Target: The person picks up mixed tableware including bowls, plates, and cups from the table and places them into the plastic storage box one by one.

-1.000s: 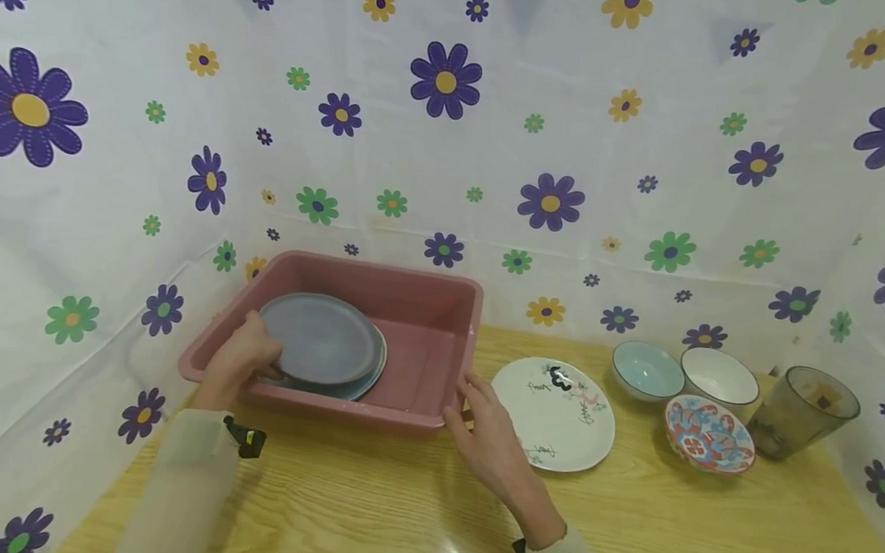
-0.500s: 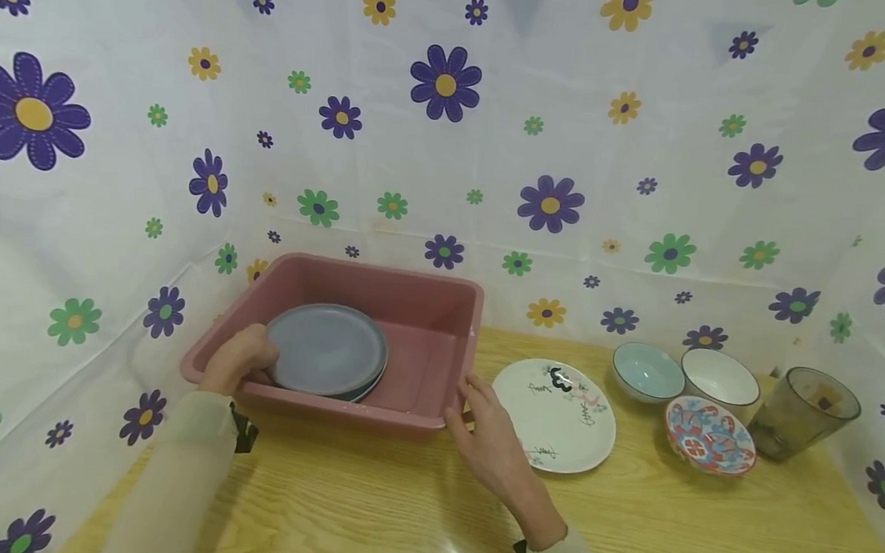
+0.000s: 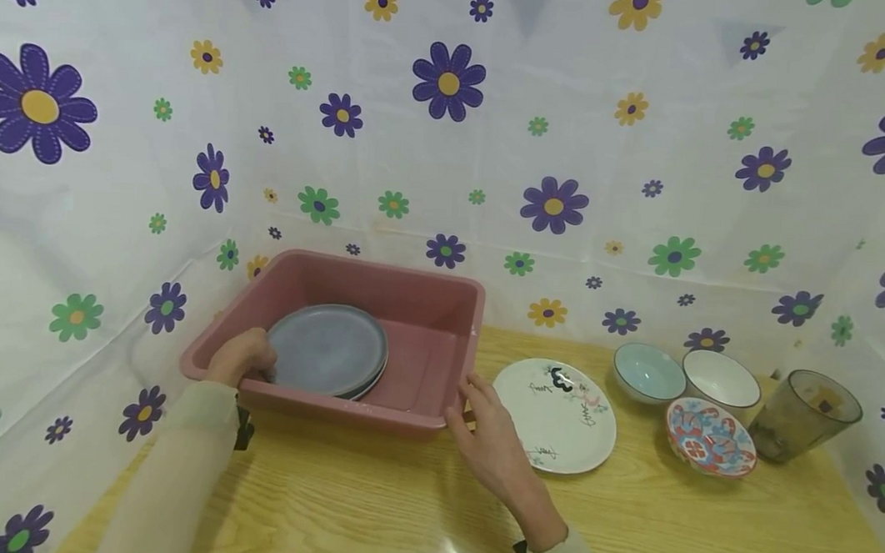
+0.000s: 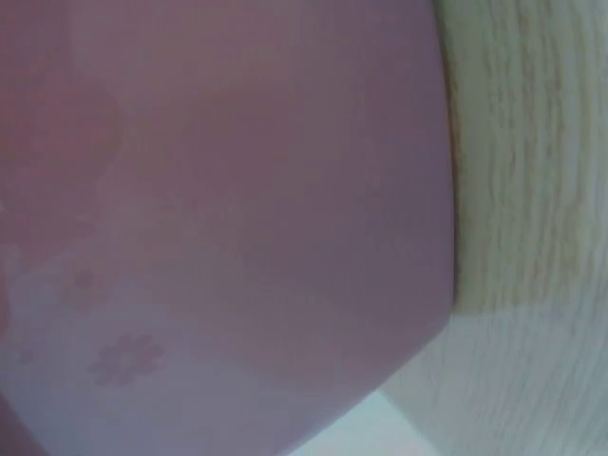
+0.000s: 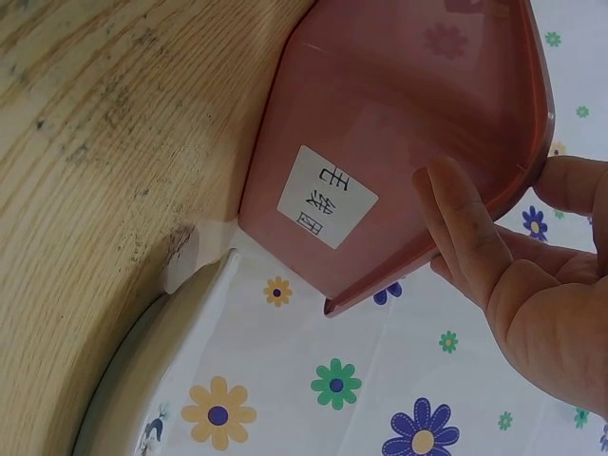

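A pink plastic basin [image 3: 438, 351] stands at the left of the table. Inside lies a stack of round plates, a grey-blue plate [image 3: 329, 350] uppermost and the rims of others just showing below it. My left hand [image 3: 243, 356] reaches over the basin's near left rim, fingertips at the plate stack's left edge; its fingers are largely hidden, and I cannot tell whether they grip. My right hand [image 3: 490, 442] grips the basin's near right corner, thumb and fingers on either side of it. The right wrist view shows that hand [image 5: 532, 275] at the rim, beside a handwritten white label [image 5: 326, 197].
Right of the basin lies a white plate [image 3: 555, 416] with painted figures. Further right are a light blue bowl [image 3: 648, 372], a white bowl [image 3: 720, 377], a red-and-blue patterned bowl [image 3: 709, 437] and a tinted glass [image 3: 803, 412]. A flowered curtain [image 3: 389, 157] surrounds the table.
The grey-blue plate has shifted right and settled down level over the plates below it. My left hand followed, then sank lower at its edge. The right hand stays at the basin's corner.
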Motion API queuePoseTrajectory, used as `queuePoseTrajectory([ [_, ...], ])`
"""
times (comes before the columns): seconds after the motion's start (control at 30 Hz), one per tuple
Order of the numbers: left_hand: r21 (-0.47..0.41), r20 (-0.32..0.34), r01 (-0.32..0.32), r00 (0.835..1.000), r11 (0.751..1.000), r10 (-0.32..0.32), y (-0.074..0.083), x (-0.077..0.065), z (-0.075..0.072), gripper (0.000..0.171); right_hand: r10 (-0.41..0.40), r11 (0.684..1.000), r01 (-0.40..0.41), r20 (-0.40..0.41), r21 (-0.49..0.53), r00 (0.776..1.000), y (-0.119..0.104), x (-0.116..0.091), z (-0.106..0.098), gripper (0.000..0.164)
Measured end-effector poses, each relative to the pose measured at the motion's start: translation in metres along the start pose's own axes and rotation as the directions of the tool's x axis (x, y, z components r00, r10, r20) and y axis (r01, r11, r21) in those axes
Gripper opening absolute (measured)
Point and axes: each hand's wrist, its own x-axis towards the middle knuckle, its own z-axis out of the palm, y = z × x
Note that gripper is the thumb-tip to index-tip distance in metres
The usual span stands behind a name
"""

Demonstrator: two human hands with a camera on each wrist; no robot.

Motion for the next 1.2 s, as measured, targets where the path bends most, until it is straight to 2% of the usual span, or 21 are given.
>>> queuePoseTrajectory([
  [0.33, 0.037, -0.008, 0.03, 1.0, 0.999, -0.03, 0.0051, -0.0034, 0.0025, 0.026, -0.01, 1.0, 0.01, 0.007, -0.003, 1.0, 0.0014, -0.0003, -0.0024, 0.047],
  [0.5, 0.044, -0.002, 0.046, 0.999, 0.998, -0.046, 0.008, -0.0012, 0.0034, 0.032, -0.007, 1.0, 0.007, 0.006, -0.006, 1.0, 0.0013, 0.0006, -0.0033, 0.048],
  [0.73, 0.061, -0.031, 0.051, 0.998, 0.997, -0.05, 0.0098, 0.0001, 0.0032, 0.043, -0.027, 1.0, 0.027, -0.007, -0.007, 1.0, 0.0027, 0.0016, -0.0024, 0.046],
  [1.2, 0.072, -0.087, 0.045, 0.995, 0.996, -0.039, 0.0018, 0.0033, 0.0038, 0.047, -0.016, 1.0, 0.016, -0.023, -0.012, 1.0, -0.002, -0.0025, 0.0055, 0.047],
])
